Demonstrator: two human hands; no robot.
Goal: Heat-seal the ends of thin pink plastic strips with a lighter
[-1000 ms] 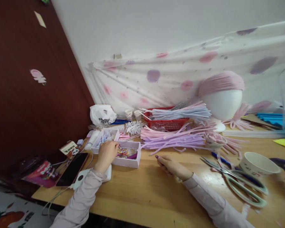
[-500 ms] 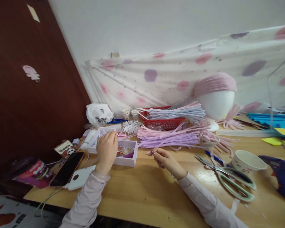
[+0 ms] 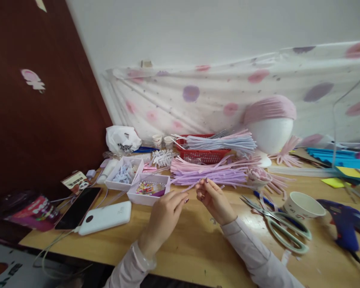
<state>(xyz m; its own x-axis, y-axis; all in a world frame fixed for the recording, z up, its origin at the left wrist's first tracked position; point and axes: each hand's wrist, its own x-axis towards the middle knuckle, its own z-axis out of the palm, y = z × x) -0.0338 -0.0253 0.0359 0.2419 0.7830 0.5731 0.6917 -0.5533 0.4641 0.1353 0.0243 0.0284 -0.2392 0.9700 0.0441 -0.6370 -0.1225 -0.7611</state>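
Note:
A thin lilac pipe cleaner [image 3: 192,186] runs between my hands above the table. My right hand [image 3: 213,200] pinches it with thumb and fingertips. Just left of that, my left hand [image 3: 165,216] is turned palm down, its thumb and index finger pressed together at the strand; part of its grip is hidden. Behind my hands lies a bundle of lilac pipe cleaners [image 3: 210,177]. A white box [image 3: 147,199] of small colourful beads sits beyond my left hand, next to another white box [image 3: 117,185] with pale fuzzy pieces.
Scissors [image 3: 283,228], a paper bowl [image 3: 304,206] and a blue glue gun [image 3: 345,224] lie to the right. A red basket [image 3: 204,156] and a white foam head [image 3: 273,134] stand behind. On the left are a power bank [image 3: 108,218], a phone [image 3: 78,208] and a cup [image 3: 33,214].
My left hand has moved from over the white boxes rightward and nearer, up to my right hand. Both boxes now show uncovered. The right hand has risen slightly, still pinching; the view has shifted a little.

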